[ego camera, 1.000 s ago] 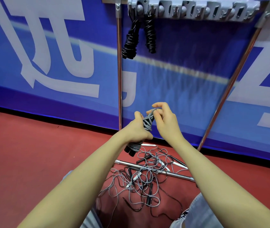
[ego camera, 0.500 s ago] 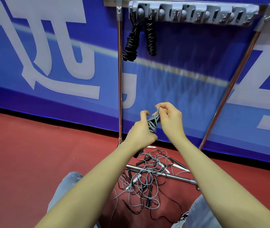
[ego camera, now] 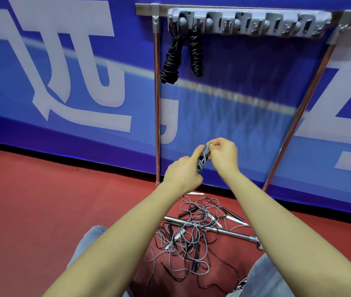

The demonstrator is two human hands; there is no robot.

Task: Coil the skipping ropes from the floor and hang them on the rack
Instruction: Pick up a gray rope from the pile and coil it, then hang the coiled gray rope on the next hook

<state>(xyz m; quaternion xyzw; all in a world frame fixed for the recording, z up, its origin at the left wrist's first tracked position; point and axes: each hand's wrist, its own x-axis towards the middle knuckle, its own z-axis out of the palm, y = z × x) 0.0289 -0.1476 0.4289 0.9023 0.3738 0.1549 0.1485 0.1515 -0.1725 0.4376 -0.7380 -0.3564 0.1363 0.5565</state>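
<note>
Person: both forearms bare, no sleeves in view. Left hand point(ego camera: 183, 173) and right hand point(ego camera: 223, 156) ungloved. Light blue-grey trousers point(ego camera: 88, 243) on both knees.

A grey coiled rope point(ego camera: 202, 160) is sitting upright between both hands. Two black coils point(ego camera: 181, 57) are hanging at the rack's point(ego camera: 249, 22) left end. Tangled ropes point(ego camera: 191, 239) are lying on the near floor.

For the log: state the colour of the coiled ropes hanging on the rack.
Black coiled ropes, clearest in the head view.

Bright even light, soft shadows, blurred banner point(ego camera: 234, 108), wide-angle edge bending
</note>
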